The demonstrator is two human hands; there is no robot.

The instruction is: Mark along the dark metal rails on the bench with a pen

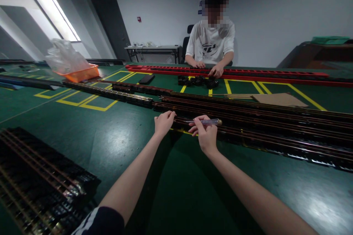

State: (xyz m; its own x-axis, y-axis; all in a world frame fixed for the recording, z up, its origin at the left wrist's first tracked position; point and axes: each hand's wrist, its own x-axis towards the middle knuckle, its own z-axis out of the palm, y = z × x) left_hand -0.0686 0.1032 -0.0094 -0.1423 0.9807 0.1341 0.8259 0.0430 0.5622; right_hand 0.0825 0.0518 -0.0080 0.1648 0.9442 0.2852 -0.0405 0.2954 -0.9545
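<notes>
In the head view my right hand [205,134] is closed around a screwdriver [211,122] with a clear handle. Its thin shaft points left, toward the nearest of several long black rails [261,140] with copper-coloured strips. My left hand [164,122] has its fingers bent down and closed on the left end of that near rail, just left of the screwdriver's tip. The fingertips are partly hidden, and the spot where the tip meets the rail is too small to make out.
Across the green table [116,147] a co-worker [211,44] handles black parts [197,80] beside a long red rail [248,73]. An orange tray [82,74] holds a plastic bag. Cardboard [280,100] lies at right; more black rails [41,176] are stacked at near left.
</notes>
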